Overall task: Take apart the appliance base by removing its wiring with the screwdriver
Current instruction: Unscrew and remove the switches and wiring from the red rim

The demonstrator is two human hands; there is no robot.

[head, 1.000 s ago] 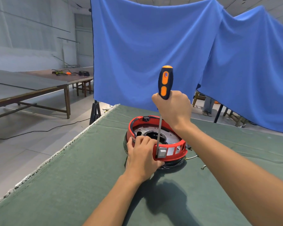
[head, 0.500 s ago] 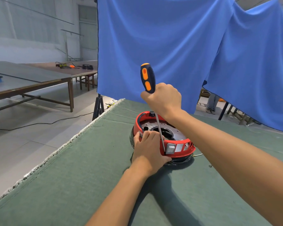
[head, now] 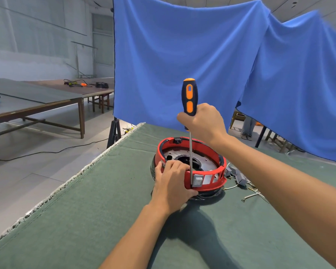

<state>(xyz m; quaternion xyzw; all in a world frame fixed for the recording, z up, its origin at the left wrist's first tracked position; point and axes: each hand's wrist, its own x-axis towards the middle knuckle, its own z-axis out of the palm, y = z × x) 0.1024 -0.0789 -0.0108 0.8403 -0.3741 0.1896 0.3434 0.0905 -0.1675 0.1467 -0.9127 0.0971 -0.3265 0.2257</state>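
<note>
The appliance base, a red ring around a metal plate with a dark round opening, sits on the green surface right in front of us, toward its far end. Our left hand grips the near rim of the base, fingers curled over the red edge and thumb low against the outer wall. Our right hand is clenched around the lower part of the screwdriver handle, which is dark blue with orange insets and stands nearly upright. Its metal shaft runs straight down inside the ring, and the tip meets the near wall just beside a grey rocker switch set in the red rim. To the right of the base, loose wiring with grey connectors lies on the surface, touching or very near the ring. A blue cloth hangs behind the surface. Off to the left stand long wooden tables.
</note>
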